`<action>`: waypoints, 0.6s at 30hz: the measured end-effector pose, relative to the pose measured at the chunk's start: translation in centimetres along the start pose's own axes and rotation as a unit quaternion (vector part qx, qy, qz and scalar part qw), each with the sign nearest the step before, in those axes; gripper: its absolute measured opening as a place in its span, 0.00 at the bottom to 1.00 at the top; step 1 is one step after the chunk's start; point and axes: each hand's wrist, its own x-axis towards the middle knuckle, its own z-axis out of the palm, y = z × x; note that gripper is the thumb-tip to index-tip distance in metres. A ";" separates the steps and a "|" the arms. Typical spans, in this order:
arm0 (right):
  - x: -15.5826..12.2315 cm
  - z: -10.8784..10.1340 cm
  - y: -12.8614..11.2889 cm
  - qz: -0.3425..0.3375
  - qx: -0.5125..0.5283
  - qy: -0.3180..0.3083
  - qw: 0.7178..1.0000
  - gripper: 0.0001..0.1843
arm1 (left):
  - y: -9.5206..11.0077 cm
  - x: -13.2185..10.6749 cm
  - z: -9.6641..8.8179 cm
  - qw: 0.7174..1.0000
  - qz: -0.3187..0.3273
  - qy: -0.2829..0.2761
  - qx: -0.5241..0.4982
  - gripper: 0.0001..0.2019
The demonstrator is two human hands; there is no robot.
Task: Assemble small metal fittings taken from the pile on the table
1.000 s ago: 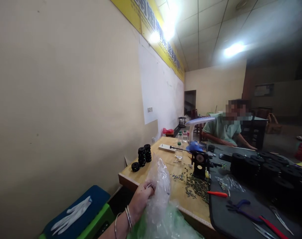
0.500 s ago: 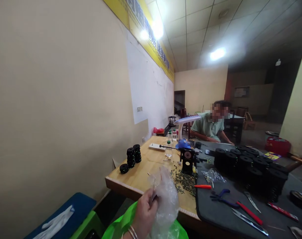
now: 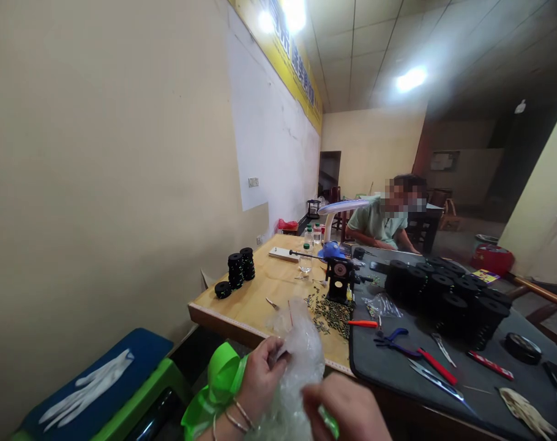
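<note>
My left hand (image 3: 259,380), with bangles at the wrist, is closed on the top of a crumpled clear plastic bag (image 3: 297,349) held low in front of the table edge. My right hand (image 3: 347,410) comes in from the bottom, fingers curled against the same bag. A bright green bag (image 3: 218,383) hangs beneath both hands. Past the bag, a heap of small metal pieces (image 3: 328,312) lies on the wooden table (image 3: 255,300) beside a small black hand-crank machine (image 3: 339,280).
Stacks of black spools (image 3: 239,269) stand at the table's left; more black spools (image 3: 444,291) crowd a grey mat (image 3: 398,367) with pliers (image 3: 393,340) and cutters. A white glove (image 3: 85,392) lies on a blue stool. Another person (image 3: 382,223) sits at the far end.
My right hand has come into view and closed on the plastic bag. The view has shifted right and down, and the green bag shows more fully under my hands.
</note>
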 end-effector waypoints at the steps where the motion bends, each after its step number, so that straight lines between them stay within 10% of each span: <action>1: 0.7 -0.3 0.8 0.020 0.002 0.013 1.000 0.09 | 0.3 -0.1 0.2 1.000 -0.010 -0.009 -0.024 0.10; 5: 3.2 -0.5 3.9 0.193 0.033 0.053 0.979 0.31 | 1.7 -0.2 0.6 0.997 -0.021 -0.047 -0.055 0.12; 9: 3.8 1.1 6.0 0.245 0.200 -0.023 0.948 0.18 | 1.7 0.0 0.2 0.997 -0.003 -0.074 -0.010 0.15; 15: 2.5 3.0 7.6 0.294 0.317 0.193 0.881 0.26 | 0.8 -0.1 -0.3 0.975 -0.091 -0.114 -0.171 0.35; 18: 1.6 3.5 7.3 0.286 0.341 0.193 0.874 0.28 | 1.3 -0.3 -0.1 0.954 -0.175 -0.126 -0.208 0.31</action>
